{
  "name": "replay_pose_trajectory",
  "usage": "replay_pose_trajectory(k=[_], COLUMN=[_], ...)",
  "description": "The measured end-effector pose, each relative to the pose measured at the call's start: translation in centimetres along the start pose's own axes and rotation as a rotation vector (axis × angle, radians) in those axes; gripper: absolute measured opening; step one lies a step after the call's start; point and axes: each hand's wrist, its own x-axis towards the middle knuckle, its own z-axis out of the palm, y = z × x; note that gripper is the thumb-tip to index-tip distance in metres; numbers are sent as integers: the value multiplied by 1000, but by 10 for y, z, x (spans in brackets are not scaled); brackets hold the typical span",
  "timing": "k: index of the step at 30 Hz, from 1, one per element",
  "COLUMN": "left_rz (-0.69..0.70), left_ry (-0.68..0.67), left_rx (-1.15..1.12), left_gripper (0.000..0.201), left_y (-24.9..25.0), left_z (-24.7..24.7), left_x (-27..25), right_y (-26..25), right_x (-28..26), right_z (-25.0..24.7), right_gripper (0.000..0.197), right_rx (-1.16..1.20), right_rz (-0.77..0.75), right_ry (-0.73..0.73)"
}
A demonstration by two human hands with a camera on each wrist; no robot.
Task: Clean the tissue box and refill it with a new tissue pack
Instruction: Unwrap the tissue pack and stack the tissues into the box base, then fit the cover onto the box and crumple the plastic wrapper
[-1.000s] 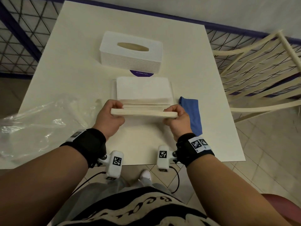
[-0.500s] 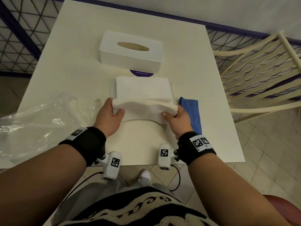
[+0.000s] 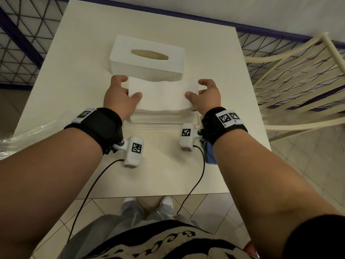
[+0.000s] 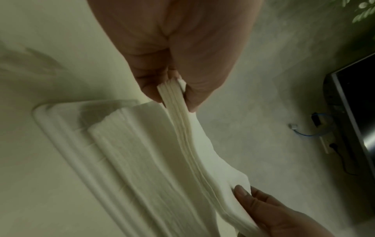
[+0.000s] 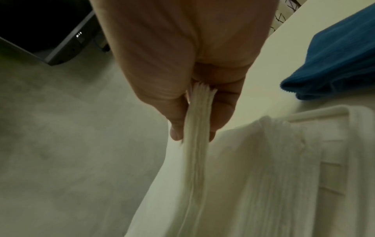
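A white woven-pattern tissue box cover [image 3: 147,58] with an oval slot stands at the table's far middle. In front of it a stack of white tissues [image 3: 162,116] lies on a flat white base tray [image 3: 160,126]. My left hand [image 3: 127,88] and right hand [image 3: 197,88] each pinch one end of a thin bundle of tissues [image 3: 163,92], held over the stack. The left wrist view shows my left hand [image 4: 172,93] pinching the bundle's layered edge above the stack [image 4: 142,160]. In the right wrist view my right hand [image 5: 198,128] pinches the other end.
A blue cloth [image 5: 334,64] lies on the table right of the tray, mostly hidden under my right wrist in the head view. A clear plastic wrapper [image 3: 11,143] sits at the left table edge. A cream slatted chair [image 3: 298,75] stands to the right.
Both hands have carried the thin tissue bundle from the stack's near edge forward and up over the stack, toward the box cover. Their thumbs now lie on top of the bundle.
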Motion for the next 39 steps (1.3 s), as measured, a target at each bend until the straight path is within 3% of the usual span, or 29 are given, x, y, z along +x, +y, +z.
replay_pose_trajectory(k=[5,9,12,14,16,19,24,30,36,39], left_rz=[94,319,422,412,361,326,308,298,279,288], left_ry=[21,2,-90,-203,-320,-431,-522,-515,-481,-419], left_rx=[141,432,599,727,837,931,908,810,696,597], left_gripper=[64,39,39,47,51,52,53,53,52,56], left_y=[-18,-18,-22,-25,-28,-32,-40,-46,-36,-28], left_z=[8,9,13,19,24,27,27,28,23,10], left_x=[0,-9,-14,-13,-11,-7,-6,-6,-8,-16], right_y=[9,11,9,7,8,20,36,39,4,-29], right_x=[6,9,3,0,-1,1,-10,-11,7,16], right_z=[6,12,21,30,39,48,52,53,43,34], right_gripper=[58,32,25,28,37,57,60,59,57,38], right_rx=[-254,-424,-473,-524,-724,-852,-834,-808,-981,-1040], right_rz=[-14,-123,-223,-296,-324,-171,-142,-133,-134,-245], right_ry=[24,27,-27,-113,-260,-410,-403,-401,-477,-478])
